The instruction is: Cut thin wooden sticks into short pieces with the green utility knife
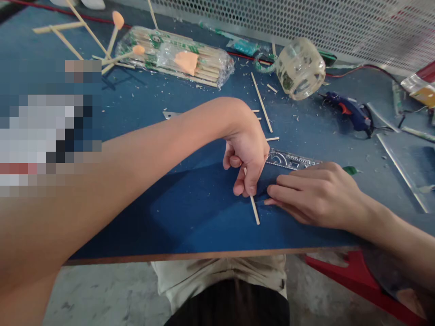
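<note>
My left hand (246, 154) bends down at the wrist near the table's front, its fingers closed on a thin wooden stick (254, 210). The stick's lower end sticks out below the fingers, close to the blue tabletop (204, 226). Just to the right lies my right hand (316, 192), palm down, with its fingers pressed together and pointing at the stick. A faint thin edge shows at its fingertips, but what it grips is hidden. Behind both hands is a clear patterned ruler (292, 159), partly covered by the right hand. Short stick pieces (272, 139) lie beyond the left hand.
A plastic-wrapped pack of wooden sticks (204, 74) lies at the back. Right of it are a clear jar (301, 68), a blue glue gun (351, 111) and a glue stick (403, 172). Joined sticks (91, 38) stand at back left. A metal blade tip (170, 115) shows behind my left forearm.
</note>
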